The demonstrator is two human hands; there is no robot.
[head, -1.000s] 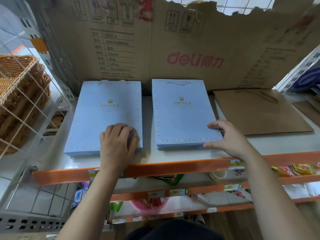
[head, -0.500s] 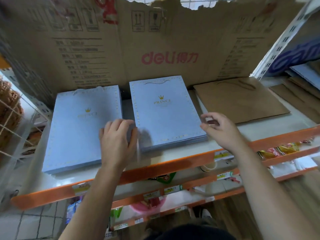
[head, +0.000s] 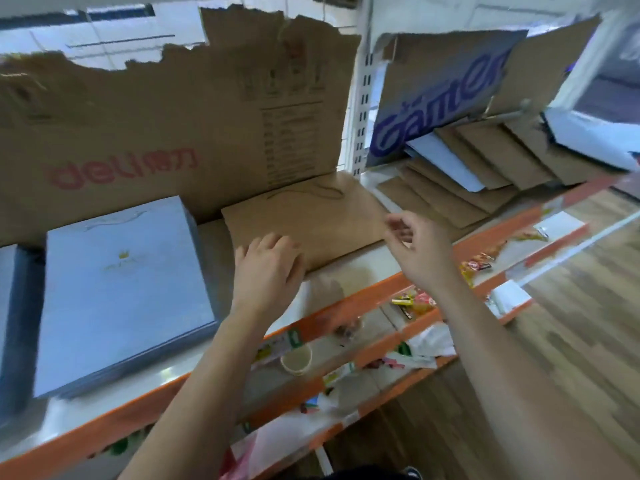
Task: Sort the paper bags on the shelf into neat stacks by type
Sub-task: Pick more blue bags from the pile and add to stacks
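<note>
1. Two piles: blue stack [head: 121,289] squared left, loose brown bags [head: 467,192] fanned far right.
2. Between them one brown bag [head: 311,216] lies flat, long side across the shelf [head: 360,261].
3. Nearer, the left hand [head: 268,268] rests relaxed fingers on its near corner; right hand [head: 415,247] hovers empty, loosely curled.

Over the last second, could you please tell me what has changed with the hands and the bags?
Both hands left the blue bag stacks and moved right. The left hand now rests on the near left corner of the brown bag; the right hand hovers empty by its right edge. The blue bag stacks lie where they were.
</note>
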